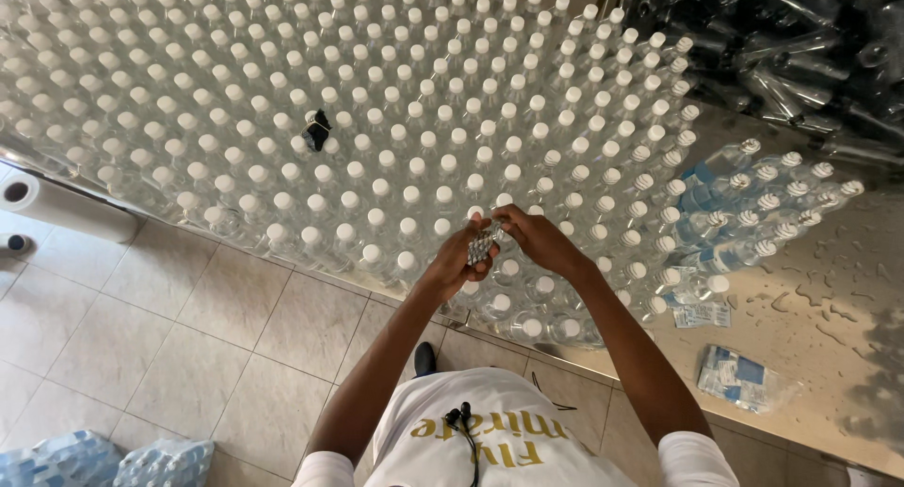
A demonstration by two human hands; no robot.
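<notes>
Capped clear bottles (377, 129): too many to count, massed on a steel table (819, 299). Labelled bottles (744, 204): about a dozen, right. Paper roll (66, 207): one, left floor. Left hand (461, 256) and right hand (537, 240): meeting at the near edge, fingers pinching one small clear wrapper (484, 242) between them.

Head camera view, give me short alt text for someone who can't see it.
Both hands, left hand and right hand, hold a small clear bundle over a steel table packed with white-capped clear bottles. Labelled bottles stand at the right.
</notes>
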